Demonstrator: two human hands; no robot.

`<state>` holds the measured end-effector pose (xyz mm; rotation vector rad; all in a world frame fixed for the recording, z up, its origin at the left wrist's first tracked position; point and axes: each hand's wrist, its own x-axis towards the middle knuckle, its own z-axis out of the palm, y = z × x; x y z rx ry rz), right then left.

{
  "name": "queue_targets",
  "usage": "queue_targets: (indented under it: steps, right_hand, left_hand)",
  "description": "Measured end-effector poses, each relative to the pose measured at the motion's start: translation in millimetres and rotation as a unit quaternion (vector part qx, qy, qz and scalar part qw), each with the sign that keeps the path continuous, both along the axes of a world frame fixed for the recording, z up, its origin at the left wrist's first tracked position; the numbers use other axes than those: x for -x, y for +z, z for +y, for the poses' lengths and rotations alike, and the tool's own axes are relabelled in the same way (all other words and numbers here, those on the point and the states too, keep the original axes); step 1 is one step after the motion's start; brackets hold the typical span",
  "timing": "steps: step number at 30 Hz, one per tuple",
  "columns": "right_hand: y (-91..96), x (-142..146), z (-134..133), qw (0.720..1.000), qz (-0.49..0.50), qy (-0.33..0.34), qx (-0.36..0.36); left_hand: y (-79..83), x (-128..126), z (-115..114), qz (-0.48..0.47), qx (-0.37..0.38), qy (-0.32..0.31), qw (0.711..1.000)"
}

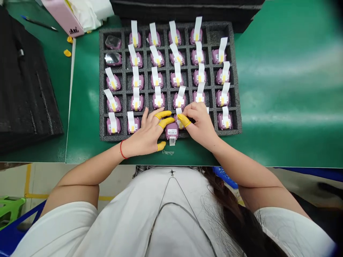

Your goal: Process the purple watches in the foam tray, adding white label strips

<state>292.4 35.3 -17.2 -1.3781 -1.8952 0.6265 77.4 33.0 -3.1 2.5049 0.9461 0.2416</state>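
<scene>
A black foam tray (103, 107) with many square cells lies on the green table, holding several small purple devices, most with a white strip and yellow tab on top. One purple device (172, 131) with a white label sits at the tray's front edge between my hands. My left hand (146, 134), with yellow finger cots, has its fingers spread and its fingertips touching that device. My right hand (199, 123) is curled, pinching at the top of the same device with a yellow-cotted finger.
A pink box (63, 16) with white material stands at the back left. Black foam sheets (24, 82) are stacked on the left, another black tray (184, 9) at the back. Two loose yellow finger cots (67, 53) lie near the pink box. Green table surface (289, 89) extends right.
</scene>
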Motion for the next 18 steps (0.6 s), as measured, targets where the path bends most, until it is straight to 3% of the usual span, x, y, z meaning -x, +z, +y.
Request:
queue_targets:
  steps: [7,18]
  right_hand:
    - [1.0,-12,5,0.999,0.029,-0.015,-0.034]
    - [-1.0,-18,6,0.999,0.03,-0.016,-0.025]
  left_hand:
    - [2.6,-10,-2,0.025,-0.022,0.049,0.998]
    - [-0.8,-18,-10,0.035,-0.04,0.087,0.995]
